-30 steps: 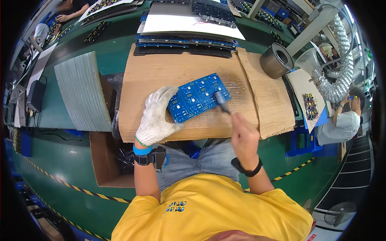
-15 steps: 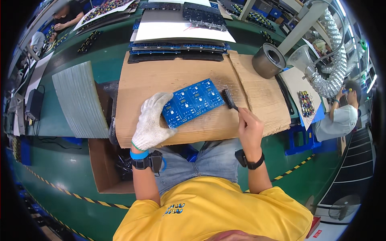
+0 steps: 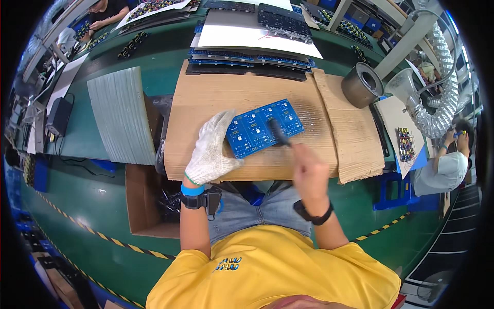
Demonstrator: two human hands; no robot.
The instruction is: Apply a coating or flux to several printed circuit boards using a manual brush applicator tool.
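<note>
Blue, and studded with small pale components, the circuit board (image 3: 265, 127) lies tilted on the middle of the cardboard sheet (image 3: 216, 98) that covers the green bench. Against the board's near-left edge presses the left hand (image 3: 212, 149), in a white knit glove, fingers spread flat and open to pin it down. The right hand (image 3: 307, 166), bare, is closed around the handle of a dark brush (image 3: 278, 132), whose bristled head now rests on the board's middle. Half a second ago the brush head sat off the board's right edge, over bare cardboard; it has since swung leftward onto the panel, while the gloved hand has kept its place. That reads as a fresh stroke across the surface, so the brushing looks to be mid-course rather than finished. Beyond the board, at the cardboard's far edge, lies a stack of similar blue boards (image 3: 247, 58). Right of the board stands a grey metal cylinder (image 3: 362, 84); left of it rests a ribbed grey pad (image 3: 121, 119).
</note>
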